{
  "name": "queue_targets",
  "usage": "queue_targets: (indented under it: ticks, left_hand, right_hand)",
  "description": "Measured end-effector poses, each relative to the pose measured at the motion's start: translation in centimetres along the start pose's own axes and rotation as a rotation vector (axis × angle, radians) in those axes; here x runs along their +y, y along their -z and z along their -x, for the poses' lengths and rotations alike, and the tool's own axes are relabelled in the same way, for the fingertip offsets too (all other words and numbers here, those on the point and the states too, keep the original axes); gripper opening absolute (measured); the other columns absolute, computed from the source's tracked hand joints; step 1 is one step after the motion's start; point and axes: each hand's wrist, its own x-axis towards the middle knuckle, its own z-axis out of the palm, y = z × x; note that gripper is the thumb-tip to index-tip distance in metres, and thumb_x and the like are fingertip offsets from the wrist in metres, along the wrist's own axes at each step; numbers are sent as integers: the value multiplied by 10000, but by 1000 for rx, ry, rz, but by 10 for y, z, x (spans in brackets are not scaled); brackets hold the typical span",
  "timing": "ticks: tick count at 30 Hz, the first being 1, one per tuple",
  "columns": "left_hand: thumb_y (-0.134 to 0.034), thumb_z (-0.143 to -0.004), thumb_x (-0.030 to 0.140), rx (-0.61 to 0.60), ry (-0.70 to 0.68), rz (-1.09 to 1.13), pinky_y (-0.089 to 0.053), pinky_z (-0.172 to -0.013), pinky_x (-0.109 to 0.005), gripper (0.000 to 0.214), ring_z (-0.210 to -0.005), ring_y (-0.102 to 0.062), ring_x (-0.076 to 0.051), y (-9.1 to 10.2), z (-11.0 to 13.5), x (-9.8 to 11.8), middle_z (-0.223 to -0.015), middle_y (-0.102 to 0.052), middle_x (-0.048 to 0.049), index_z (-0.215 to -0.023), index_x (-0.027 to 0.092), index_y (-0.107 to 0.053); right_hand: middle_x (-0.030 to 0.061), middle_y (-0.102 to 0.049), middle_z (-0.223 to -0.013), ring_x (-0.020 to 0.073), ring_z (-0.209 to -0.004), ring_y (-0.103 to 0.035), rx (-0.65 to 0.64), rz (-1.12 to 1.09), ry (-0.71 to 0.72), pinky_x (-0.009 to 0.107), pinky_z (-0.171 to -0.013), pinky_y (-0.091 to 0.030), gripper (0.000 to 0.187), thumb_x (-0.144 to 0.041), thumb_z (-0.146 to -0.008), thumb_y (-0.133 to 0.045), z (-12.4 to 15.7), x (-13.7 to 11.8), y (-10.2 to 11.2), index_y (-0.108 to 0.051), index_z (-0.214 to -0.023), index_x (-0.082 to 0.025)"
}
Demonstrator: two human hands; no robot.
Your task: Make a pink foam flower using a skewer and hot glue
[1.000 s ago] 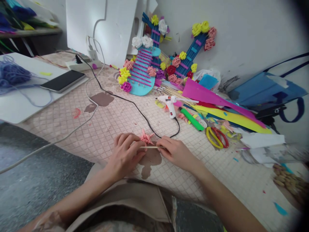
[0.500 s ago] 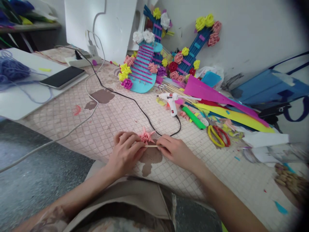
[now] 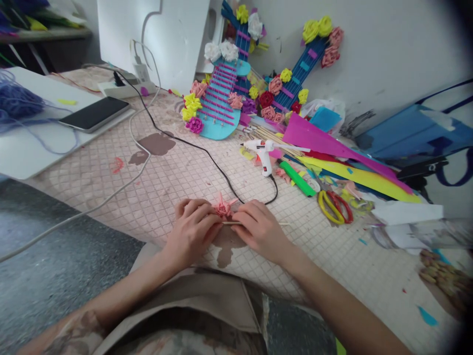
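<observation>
My left hand [image 3: 192, 229] is curled with its fingertips pinching one end of a thin wooden skewer [image 3: 232, 223] that lies level just above the mat. My right hand [image 3: 258, 228] is closed over the other part of the same skewer, its fingertips close to those of the left. A small pink spiky foam flower [image 3: 223, 206] sits right behind the fingertips of both hands, touching or nearly touching the left ones. A black cord [image 3: 207, 158] runs past the flower to a white glue gun [image 3: 263, 154].
Foam guitars with flowers [image 3: 221, 98] lean on the wall. Coloured foam sheets [image 3: 332, 153], a green marker [image 3: 297, 180] and yellow-red scissors [image 3: 334, 207] lie to the right. A phone [image 3: 94, 113] rests on a white board at the left, by purple yarn [image 3: 16, 101].
My right hand has slid left along the skewer, closer to my left hand and the pink flower. The view has shifted slightly.
</observation>
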Motion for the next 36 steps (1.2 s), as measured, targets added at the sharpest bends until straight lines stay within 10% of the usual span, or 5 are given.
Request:
queue_targets:
  ticks: [36]
  left_hand:
    - [-531, -934, 231, 41, -34, -22, -314, -915, -452, 121, -984, -562, -222, 1, 0, 1, -924, -700, -2, -943, 256, -649]
  right_hand:
    - [96, -605, -944, 218, -912, -490, -17, 31, -24, 372, -835, -447, 190, -197, -955, -418, -7, -10, -12, -591, -890, -154]
